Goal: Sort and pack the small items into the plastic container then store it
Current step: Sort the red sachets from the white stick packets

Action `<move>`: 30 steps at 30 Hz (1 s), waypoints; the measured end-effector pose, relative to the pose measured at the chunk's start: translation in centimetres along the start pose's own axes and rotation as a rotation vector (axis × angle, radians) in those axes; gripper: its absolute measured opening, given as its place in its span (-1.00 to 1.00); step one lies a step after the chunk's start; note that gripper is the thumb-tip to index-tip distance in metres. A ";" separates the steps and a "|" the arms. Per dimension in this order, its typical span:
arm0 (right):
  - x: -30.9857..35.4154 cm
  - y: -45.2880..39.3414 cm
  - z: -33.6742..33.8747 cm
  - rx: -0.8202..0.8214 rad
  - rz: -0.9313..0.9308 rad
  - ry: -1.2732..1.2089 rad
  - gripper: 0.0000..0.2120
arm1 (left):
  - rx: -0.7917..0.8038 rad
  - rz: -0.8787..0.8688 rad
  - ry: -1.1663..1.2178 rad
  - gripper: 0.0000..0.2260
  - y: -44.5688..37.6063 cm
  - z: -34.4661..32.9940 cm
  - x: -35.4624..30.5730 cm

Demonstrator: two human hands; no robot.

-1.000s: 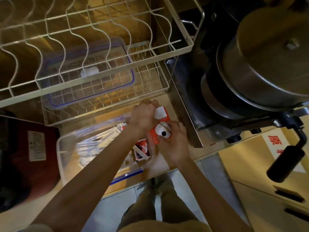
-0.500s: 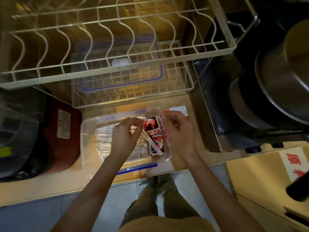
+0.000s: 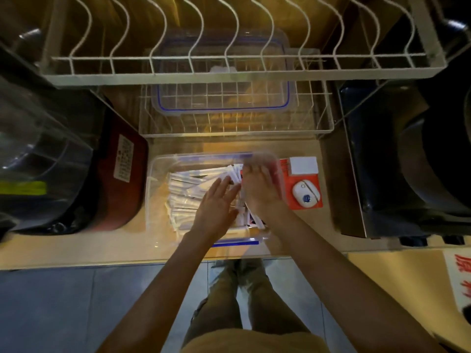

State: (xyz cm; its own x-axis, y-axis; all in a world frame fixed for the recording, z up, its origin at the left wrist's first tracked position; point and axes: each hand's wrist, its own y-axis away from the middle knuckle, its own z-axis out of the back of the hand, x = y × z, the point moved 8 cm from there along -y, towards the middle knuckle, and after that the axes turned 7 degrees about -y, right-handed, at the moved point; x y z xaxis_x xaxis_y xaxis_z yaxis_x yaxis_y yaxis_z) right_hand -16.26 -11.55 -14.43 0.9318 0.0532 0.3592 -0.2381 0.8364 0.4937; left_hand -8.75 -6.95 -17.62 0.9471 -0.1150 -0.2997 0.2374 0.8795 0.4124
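Note:
A clear plastic container [image 3: 163, 200] with blue trim stands on the counter. Inside lie several white sachets [image 3: 187, 197] on the left and red-and-white packets, mostly hidden under my hands, on the right. My left hand [image 3: 216, 207] is spread flat over the sachets, fingers apart, holding nothing. My right hand [image 3: 260, 189] presses down on the packets at the container's right side; its fingers look blurred. An orange card with a white oval device [image 3: 304, 192] lies on the counter just right of the container.
A clear lid with blue seal [image 3: 221, 98] rests in the wire rack [image 3: 237, 128] behind the container. An upper wire dish rack [image 3: 229, 72] overhangs. A dark red appliance [image 3: 119, 189] stands left, a black cooker [image 3: 407, 161] right. The counter edge runs close below.
The orange card with the white device has left my hands and now lies right of the container. Both hands have moved into the container and flattened over its contents.

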 end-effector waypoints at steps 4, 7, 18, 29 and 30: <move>0.0 -0.9 -0.3 0.014 -0.013 0.057 -0.36 | -0.012 -0.023 0.010 -0.48 -0.6 -0.9 0.4; -0.3 -1.0 -0.2 0.040 -0.028 0.100 -0.29 | -0.026 -0.023 0.016 -0.48 -0.5 -0.8 0.3; 0.5 0.6 1.7 -0.065 -0.011 0.374 -0.46 | -0.050 0.051 0.117 -0.49 0.1 0.6 0.3; -2.6 4.2 6.5 -0.231 -0.125 -0.966 -0.85 | -0.295 0.323 0.583 -0.74 1.7 4.8 2.0; -2.6 4.5 5.9 -0.158 -0.160 -1.182 -0.89 | -0.281 0.358 0.798 -0.76 2.0 5.2 2.0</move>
State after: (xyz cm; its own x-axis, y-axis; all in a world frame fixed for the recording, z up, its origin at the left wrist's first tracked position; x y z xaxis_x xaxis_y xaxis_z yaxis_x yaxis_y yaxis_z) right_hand -21.34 -11.20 -8.47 0.1006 -0.5210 0.8476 -0.0298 0.8500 0.5260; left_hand -5.30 -7.81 -12.90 0.4992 0.4468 -0.7424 -0.2019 0.8932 0.4018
